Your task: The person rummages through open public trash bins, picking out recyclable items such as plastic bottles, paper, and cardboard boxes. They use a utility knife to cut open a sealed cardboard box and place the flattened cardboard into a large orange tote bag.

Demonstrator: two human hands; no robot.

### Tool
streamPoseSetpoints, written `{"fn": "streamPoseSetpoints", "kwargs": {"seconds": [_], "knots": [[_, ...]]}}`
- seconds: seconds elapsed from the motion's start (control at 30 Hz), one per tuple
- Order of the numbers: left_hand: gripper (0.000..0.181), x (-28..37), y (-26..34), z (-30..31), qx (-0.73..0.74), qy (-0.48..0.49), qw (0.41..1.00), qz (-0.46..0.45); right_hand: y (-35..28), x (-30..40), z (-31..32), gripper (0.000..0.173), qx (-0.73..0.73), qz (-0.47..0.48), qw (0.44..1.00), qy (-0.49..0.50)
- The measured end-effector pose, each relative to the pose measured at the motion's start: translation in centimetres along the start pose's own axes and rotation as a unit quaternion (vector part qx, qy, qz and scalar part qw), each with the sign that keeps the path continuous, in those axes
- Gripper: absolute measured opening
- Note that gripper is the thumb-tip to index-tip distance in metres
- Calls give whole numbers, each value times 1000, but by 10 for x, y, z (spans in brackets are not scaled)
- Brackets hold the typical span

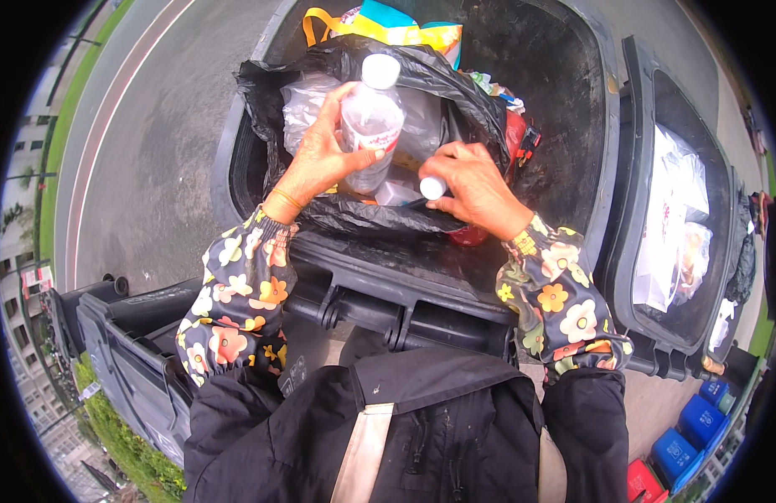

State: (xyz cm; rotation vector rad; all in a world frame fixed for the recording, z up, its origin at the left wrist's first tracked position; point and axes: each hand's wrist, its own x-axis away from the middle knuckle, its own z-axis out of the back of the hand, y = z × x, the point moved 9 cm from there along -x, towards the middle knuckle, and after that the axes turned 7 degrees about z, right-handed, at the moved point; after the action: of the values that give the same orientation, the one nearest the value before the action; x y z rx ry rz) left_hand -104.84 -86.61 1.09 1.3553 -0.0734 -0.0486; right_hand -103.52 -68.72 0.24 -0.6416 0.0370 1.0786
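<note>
My left hand (pixel 322 151) grips a clear plastic bottle (pixel 370 141) with a white cap and a red-and-white label, tilted slightly. Close by on the right, my right hand (pixel 470 182) has its fingers around a small white cap or capped end (pixel 433 187); whether more of an object lies behind it is hidden. Both hands are over an opened black plastic bag (pixel 256 104) in a dark wheeled bin. Inside the bag are crumpled clear plastic (pixel 306 107) and a small white box-like item (pixel 395 193).
The bin's rim (pixel 608 126) surrounds the bag. A yellow and teal bag (pixel 388 28) lies at its far side. Another open bin (pixel 627 251) on the right holds white bags (pixel 668 232). More dark bins (pixel 136 377) stand left; blue bins (pixel 674 453) and a red bin (pixel 642 484) stand lower right.
</note>
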Motion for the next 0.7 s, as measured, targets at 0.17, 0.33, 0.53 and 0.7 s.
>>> {"fn": "streamPoseSetpoints", "kwargs": {"seconds": [0.17, 0.33, 0.53, 0.7], "knots": [[82, -11, -3, -35, -152, -42, 987, -26, 38, -2, 76, 30, -308, -97, 907, 271], [83, -11, 35, -50, -243, 1, 960, -140, 48, -1, 93, 38, -391, -56, 844, 363], [87, -21, 78, -49, -314, 58, 934, -159, 45, -21, 89, 53, -387, -100, 868, 294], [86, -27, 126, -48, -364, 94, 889, -261, 48, -36, 119, 43, -423, -143, 849, 284]]}}
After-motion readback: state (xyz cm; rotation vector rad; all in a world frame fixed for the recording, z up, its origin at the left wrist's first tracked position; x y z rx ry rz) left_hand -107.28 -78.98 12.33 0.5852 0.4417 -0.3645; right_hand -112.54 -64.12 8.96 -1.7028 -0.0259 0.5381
